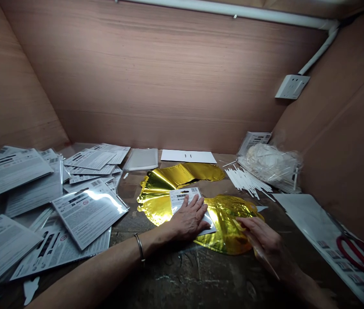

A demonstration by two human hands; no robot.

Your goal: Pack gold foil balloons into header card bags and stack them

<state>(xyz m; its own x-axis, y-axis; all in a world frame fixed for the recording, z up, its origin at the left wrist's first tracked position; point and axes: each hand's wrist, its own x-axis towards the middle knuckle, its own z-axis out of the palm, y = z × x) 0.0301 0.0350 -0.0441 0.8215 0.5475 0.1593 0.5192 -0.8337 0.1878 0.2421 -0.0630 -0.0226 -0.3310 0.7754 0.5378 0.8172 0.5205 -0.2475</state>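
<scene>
Pressing printed card (178, 200) flat onto gold foil balloon (225, 219) with left hand (190, 218), clenching nothing. Touching balloon right of card with right hand (264, 237); pinching or resting, cannot tell. Done: laying card on foil. Apparently unfinished, with foil spread either side of left hand. Noting bagged cards (89, 211) farther left, probably complete.

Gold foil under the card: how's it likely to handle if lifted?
Probably floppy: the gold foil is wrinkled and creased. Likely light for its spread, since it looks thin and lies nearly flat. Possibly slippery, given its mirror-like shine; the card, under the left hand, might slide on it.
</scene>
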